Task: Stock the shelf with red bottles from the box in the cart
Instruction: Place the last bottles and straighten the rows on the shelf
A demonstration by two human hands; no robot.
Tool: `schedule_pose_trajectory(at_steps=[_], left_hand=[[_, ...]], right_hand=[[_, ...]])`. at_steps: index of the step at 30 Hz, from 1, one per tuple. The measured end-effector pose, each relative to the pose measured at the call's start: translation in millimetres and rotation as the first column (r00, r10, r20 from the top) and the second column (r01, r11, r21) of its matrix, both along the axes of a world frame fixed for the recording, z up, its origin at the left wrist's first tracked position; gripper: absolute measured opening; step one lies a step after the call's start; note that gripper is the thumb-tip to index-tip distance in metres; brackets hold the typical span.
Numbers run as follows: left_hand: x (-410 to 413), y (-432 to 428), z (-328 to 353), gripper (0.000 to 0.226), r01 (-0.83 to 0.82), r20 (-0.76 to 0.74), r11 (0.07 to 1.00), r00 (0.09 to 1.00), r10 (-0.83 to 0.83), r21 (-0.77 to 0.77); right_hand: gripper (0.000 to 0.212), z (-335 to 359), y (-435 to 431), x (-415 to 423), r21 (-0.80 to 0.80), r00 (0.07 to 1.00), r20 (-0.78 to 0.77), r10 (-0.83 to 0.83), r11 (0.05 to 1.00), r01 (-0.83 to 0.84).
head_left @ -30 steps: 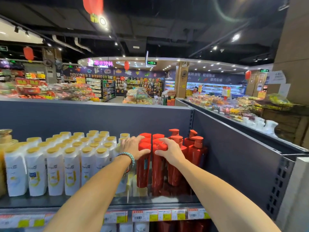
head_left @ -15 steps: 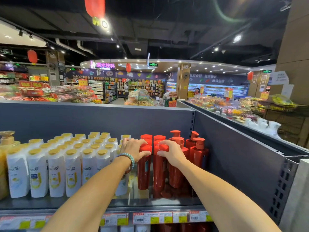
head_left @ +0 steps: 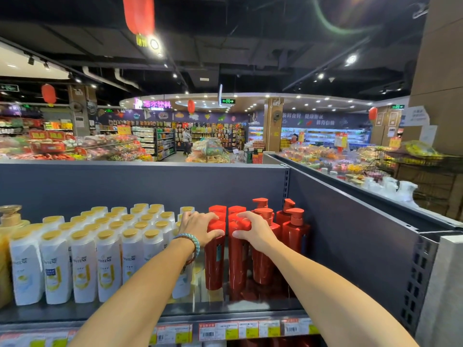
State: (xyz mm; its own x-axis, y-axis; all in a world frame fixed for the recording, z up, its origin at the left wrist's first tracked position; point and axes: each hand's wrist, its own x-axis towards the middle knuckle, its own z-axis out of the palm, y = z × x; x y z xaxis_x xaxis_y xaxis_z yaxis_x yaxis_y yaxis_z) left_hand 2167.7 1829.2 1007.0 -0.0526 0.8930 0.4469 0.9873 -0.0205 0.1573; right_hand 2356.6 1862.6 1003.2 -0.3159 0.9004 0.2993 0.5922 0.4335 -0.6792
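Top shelf of a grey store unit, seen from in front and slightly above. Both bare arms reach forward onto it.

Left hand: fingers draped over the flat red cap of the left front bottle, thumb hooked round the near side just under the cap. It grips the top. A blue-green braided bracelet sits on that wrist.

Right hand: fingers curled over the cap of the right front bottle, thumb pressed to its near side. Same grip, from above.

The two held bottles stand upright on the shelf, side by side and close together, a narrow gap showing between their bodies. More flat red caps stand directly behind them in two short files. Just to the right, a cluster of red pump bottles stands upright, filling the corner where the back panel meets the side panel.

Left of the red group: rows of white bottles with gold caps, upright, several deep, the nearest row facing outward. At the far left edge, a larger gold pump bottle, partly cut off.

Shelf lip carries a strip of price tags, print too small to read.

Beyond the unit: store aisles, produce displays, red lanterns hanging from a dark ceiling.
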Motion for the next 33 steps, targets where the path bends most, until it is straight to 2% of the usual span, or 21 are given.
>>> schedule_pose_trajectory(at_steps=[15,20,33], left_hand=[[-9,13,-11,0.044,0.037,0.023,0.999,0.999,-0.037,0.012],[-7,14,-13,0.041,0.055,0.018,0.998,0.998,-0.055,0.014],[-7,13,-12,0.044,0.025,-0.021,0.999,0.999,-0.025,0.022]], right_hand=[[0.053,0,2,0,0.008,1.0,0.0,0.015,1.0,-0.015],[0.065,-2,0,-1,-0.002,0.999,-0.018,0.027,1.0,-0.027],[0.058,-4,-1,-2,0.011,1.0,-0.008,0.009,1.0,-0.009]])
